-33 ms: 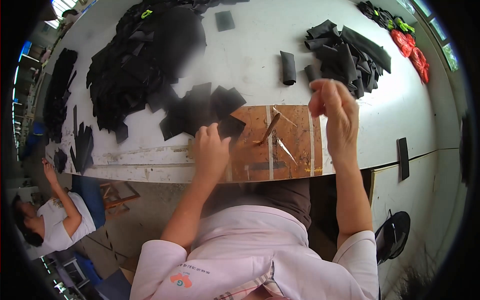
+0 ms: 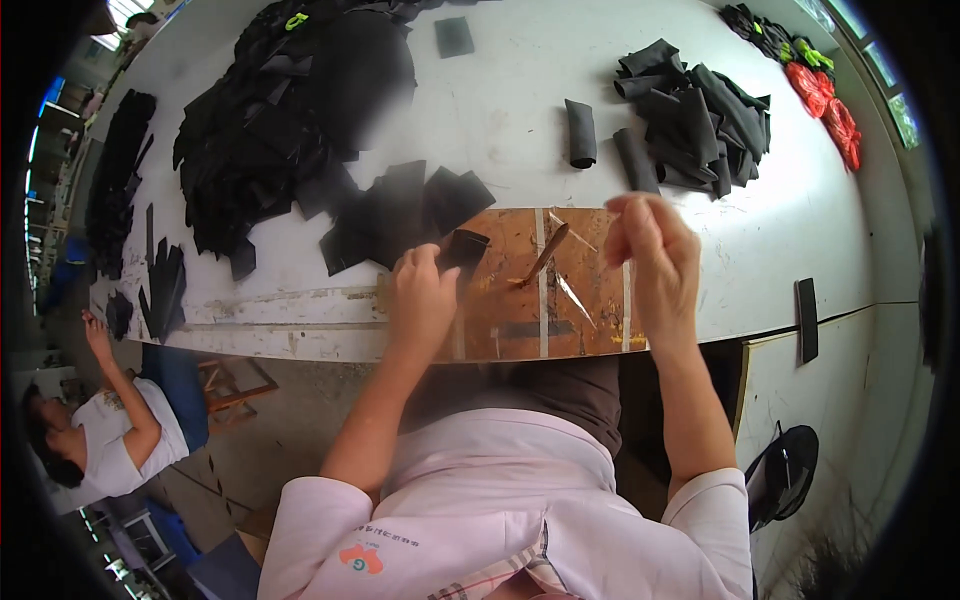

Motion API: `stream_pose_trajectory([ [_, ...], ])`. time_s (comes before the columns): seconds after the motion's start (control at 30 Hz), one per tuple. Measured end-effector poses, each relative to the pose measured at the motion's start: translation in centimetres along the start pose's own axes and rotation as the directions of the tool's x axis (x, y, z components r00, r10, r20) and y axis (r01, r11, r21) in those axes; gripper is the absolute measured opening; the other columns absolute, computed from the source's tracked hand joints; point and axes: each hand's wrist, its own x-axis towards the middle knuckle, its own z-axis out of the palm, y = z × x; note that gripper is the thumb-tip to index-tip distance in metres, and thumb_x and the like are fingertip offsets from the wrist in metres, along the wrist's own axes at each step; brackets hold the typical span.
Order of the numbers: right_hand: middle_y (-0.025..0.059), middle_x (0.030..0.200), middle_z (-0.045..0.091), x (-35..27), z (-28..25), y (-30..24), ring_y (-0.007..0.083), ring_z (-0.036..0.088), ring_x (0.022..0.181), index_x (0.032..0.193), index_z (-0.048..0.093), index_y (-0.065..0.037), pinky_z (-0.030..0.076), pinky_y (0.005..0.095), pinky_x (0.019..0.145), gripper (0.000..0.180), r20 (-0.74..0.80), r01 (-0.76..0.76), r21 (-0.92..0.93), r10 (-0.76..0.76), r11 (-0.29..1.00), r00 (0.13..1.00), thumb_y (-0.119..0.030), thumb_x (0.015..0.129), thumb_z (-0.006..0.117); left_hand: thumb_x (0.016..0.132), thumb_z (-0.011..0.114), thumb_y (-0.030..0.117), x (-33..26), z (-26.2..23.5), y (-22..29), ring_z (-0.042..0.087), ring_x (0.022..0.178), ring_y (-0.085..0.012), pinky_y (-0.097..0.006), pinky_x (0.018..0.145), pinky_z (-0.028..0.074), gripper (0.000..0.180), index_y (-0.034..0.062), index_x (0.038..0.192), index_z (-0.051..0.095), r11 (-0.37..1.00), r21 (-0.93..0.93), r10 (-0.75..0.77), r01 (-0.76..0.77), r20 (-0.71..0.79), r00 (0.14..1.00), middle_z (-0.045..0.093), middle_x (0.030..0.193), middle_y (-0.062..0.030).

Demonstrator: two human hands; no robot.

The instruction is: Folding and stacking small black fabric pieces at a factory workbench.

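My left hand (image 2: 420,300) is closed with its fingertips on a black fabric piece (image 2: 464,248), whose far edge curls up at the left end of a worn brown board (image 2: 590,270). More flat black pieces (image 2: 385,215) lie just beyond that hand. Above the board's right side hovers my right hand (image 2: 655,262), its fingers bent together and slightly blurred, with nothing visible in them. Past its fingertips lies a rolled black piece (image 2: 635,160), next to a heap of similar rolls (image 2: 695,125). Another roll (image 2: 580,134) lies apart from them, to the left.
A brown curved strip (image 2: 546,254) and a slim silvery pointed thing (image 2: 577,302) lie on the board. A large black fabric heap (image 2: 260,140) covers the far left. Red plastic bags (image 2: 825,105) are at the far right. Another person (image 2: 120,430) sits at left.
My right hand has come down and left, away from the heap of rolls, uncovering more of the roll beside it. The far edge of the piece at my left hand now curls up.
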Motion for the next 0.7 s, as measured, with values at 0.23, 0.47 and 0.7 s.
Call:
stream_pose_trajectory([
  [0.23, 0.0102, 0.073, 0.057, -8.2, 3.6, 4.8, 0.0175, 0.059, 0.067, 0.089, 0.055, 0.001, 0.048, 0.0275, 0.061, 0.023, 0.292, -0.067, -0.187, 0.120, 0.980, 0.949, -0.017, 0.079, 0.063, 0.081, 0.057, 0.004, 0.8, -4.0, 2.4, 0.053, 0.057, -0.0131, -0.023, 0.049, 0.040, 0.002, 0.0030, 0.081, 0.054, -0.063, -0.791, -0.255, 0.608, 0.602, 0.757, 0.057, 0.070, -0.0059],
  [0.47, 0.0058, 0.081, 0.052, -8.7, 6.2, 4.8, 0.0128, 0.052, 0.072, 0.107, 0.051, 0.001, 0.048, 0.0256, 0.067, 0.047, 0.150, -0.063, 0.197, 0.034, 0.978, 0.988, -0.027, 0.074, 0.069, 0.081, 0.058, 0.009, -2.7, -3.2, 5.8, 0.051, 0.058, -0.0118, -0.021, 0.047, 0.038, 0.012, 0.0056, 0.092, 0.054, -0.496, -0.565, -0.037, 0.659, 0.773, 0.634, 0.057, 0.075, -0.0043],
  [0.7, 0.0058, 0.065, 0.049, -7.1, 5.6, 4.8, 0.0182, 0.050, 0.056, 0.085, 0.064, -0.003, 0.040, 0.0278, 0.050, 0.018, -0.050, 0.174, -0.236, -0.191, 0.956, 0.980, 0.000, 0.067, 0.067, 0.083, 0.058, 0.021, -4.2, -4.6, 5.4, 0.046, 0.050, -0.0057, -0.018, 0.040, 0.032, 0.015, 0.0066, 0.085, 0.055, 0.019, -0.470, 0.051, 0.883, 0.882, 0.468, 0.053, 0.066, -0.0012],
])
